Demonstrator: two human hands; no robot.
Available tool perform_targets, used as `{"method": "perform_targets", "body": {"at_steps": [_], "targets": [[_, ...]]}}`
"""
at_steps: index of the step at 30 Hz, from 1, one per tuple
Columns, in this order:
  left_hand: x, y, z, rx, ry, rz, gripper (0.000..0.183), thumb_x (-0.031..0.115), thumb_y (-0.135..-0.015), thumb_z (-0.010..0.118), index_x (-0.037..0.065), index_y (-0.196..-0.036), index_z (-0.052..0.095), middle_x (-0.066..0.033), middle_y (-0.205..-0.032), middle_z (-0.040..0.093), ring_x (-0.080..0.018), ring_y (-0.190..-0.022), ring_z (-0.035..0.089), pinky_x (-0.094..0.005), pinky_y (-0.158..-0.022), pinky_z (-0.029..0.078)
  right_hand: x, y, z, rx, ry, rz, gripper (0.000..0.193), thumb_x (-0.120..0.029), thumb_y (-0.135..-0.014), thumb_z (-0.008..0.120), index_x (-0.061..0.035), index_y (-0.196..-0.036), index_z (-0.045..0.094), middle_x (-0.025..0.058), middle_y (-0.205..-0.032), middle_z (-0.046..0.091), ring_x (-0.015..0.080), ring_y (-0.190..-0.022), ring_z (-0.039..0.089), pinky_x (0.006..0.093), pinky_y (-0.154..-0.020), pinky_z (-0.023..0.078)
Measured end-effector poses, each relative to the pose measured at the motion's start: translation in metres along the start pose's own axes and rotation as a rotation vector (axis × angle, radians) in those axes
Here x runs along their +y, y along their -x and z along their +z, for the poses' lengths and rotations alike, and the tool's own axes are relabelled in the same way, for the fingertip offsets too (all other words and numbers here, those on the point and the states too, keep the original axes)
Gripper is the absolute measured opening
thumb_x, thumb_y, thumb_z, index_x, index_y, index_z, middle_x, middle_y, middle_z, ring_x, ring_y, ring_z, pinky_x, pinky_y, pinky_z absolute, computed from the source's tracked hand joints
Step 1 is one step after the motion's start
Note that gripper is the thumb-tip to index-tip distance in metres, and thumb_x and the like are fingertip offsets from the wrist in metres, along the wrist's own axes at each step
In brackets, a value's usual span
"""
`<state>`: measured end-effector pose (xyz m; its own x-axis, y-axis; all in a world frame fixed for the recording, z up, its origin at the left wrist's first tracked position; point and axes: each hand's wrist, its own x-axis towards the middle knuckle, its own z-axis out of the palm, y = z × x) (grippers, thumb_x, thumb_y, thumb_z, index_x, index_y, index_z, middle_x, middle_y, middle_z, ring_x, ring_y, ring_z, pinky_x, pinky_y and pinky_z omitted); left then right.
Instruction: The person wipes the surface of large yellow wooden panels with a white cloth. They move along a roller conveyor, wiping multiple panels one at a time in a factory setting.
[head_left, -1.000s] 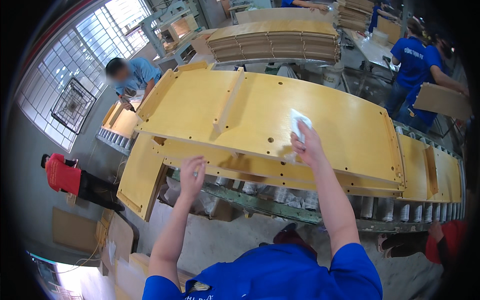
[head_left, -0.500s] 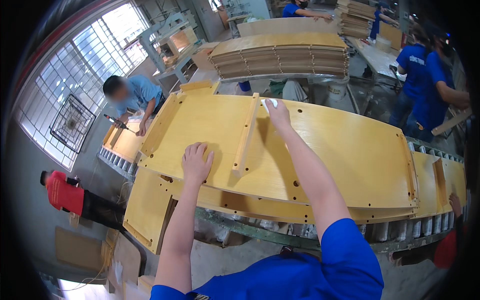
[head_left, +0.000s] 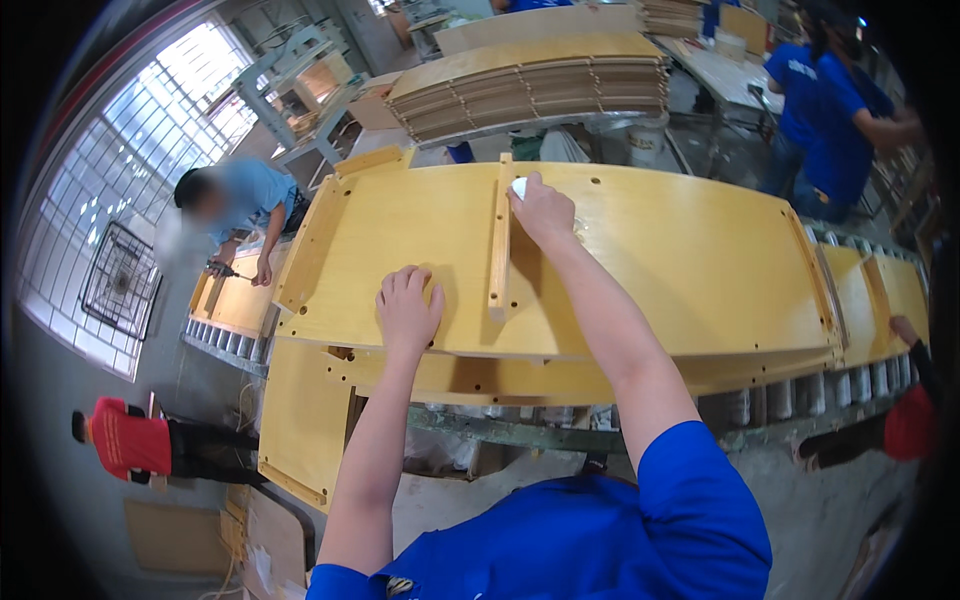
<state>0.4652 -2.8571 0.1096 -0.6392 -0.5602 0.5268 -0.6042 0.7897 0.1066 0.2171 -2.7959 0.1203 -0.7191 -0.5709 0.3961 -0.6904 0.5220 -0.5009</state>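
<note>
A large yellow wooden panel (head_left: 680, 260) lies before me, with dark drilled holes near its edges. Across its middle stands a narrow wooden rail (head_left: 498, 235). My right hand (head_left: 546, 212) reaches to the far part of the panel, just right of the rail, its fingers closed round a small white cloth (head_left: 519, 187). Much of the cloth is hidden under the fingers. My left hand (head_left: 408, 308) rests flat on the panel near its front edge, left of the rail, fingers stretched out and nothing in it.
Another yellow panel (head_left: 300, 415) sits lower at the left. A roller conveyor (head_left: 790, 395) runs beneath the work. Stacked boards (head_left: 530, 95) stand beyond. At the left a person in light blue (head_left: 255, 200) holds a power driver (head_left: 222, 268); other workers are at the left and right.
My right hand has shifted slightly nearer along the rail with the white cloth. My left hand stays flat on the panel. The view has moved a little.
</note>
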Motion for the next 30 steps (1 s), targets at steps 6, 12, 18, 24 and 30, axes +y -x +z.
{"method": "perform_targets", "body": {"at_steps": [6,12,18,24,30], "targets": [[0.001,0.001,0.002,0.011,0.047,0.060,0.022,0.026,-0.081,0.060,0.011,-0.097,0.061,-0.0047,-0.111,0.057,-0.0262,-0.111,0.046,-0.0434,-0.093,0.035,-0.011,0.061,-0.022,0.028,0.021,0.018,0.038,-0.042,-0.085,0.057,-0.0056,-0.092,0.052,0.0150,-0.070,0.066,0.0323,-0.067,0.066,0.0418,-0.060,0.052],[0.001,0.001,0.004,-0.013,0.045,0.070,0.021,0.027,-0.081,0.060,0.016,-0.098,0.063,-0.0012,-0.113,0.057,-0.0234,-0.113,0.046,-0.0426,-0.095,0.035,-0.023,0.127,-0.047,0.017,0.018,0.034,0.037,-0.042,-0.085,0.057,-0.0051,-0.089,0.052,0.0147,-0.065,0.064,0.0319,-0.063,0.066,0.0412,-0.058,0.052],[-0.021,0.011,0.002,-0.010,0.028,0.075,0.020,0.028,-0.081,0.060,0.017,-0.097,0.063,-0.0007,-0.113,0.058,-0.0235,-0.113,0.046,-0.0427,-0.095,0.035,-0.036,0.167,-0.058,-0.090,-0.107,0.032,0.038,-0.043,-0.086,0.055,-0.0046,-0.091,0.054,0.0181,-0.072,0.065,0.0319,-0.069,0.066,0.0379,-0.060,0.052],[0.003,0.003,0.002,-0.029,0.094,0.135,0.021,0.027,-0.081,0.058,0.013,-0.097,0.063,-0.0042,-0.113,0.057,-0.0252,-0.112,0.046,-0.0428,-0.096,0.033,0.019,0.103,-0.057,-0.003,-0.961,0.230,0.044,-0.045,-0.089,0.052,-0.0013,-0.095,0.060,0.0172,-0.075,0.064,0.0249,-0.068,0.063,0.0363,-0.062,0.049],[-0.009,0.008,-0.008,-0.034,0.073,0.092,0.021,0.025,-0.080,0.060,0.012,-0.097,0.062,-0.0045,-0.111,0.058,-0.0253,-0.111,0.047,-0.0417,-0.095,0.035,0.015,0.035,-0.031,-0.121,-0.980,0.365,0.050,-0.046,-0.089,0.051,0.0035,-0.092,0.061,0.0140,-0.078,0.065,0.0222,-0.069,0.060,0.0344,-0.067,0.047]]}}
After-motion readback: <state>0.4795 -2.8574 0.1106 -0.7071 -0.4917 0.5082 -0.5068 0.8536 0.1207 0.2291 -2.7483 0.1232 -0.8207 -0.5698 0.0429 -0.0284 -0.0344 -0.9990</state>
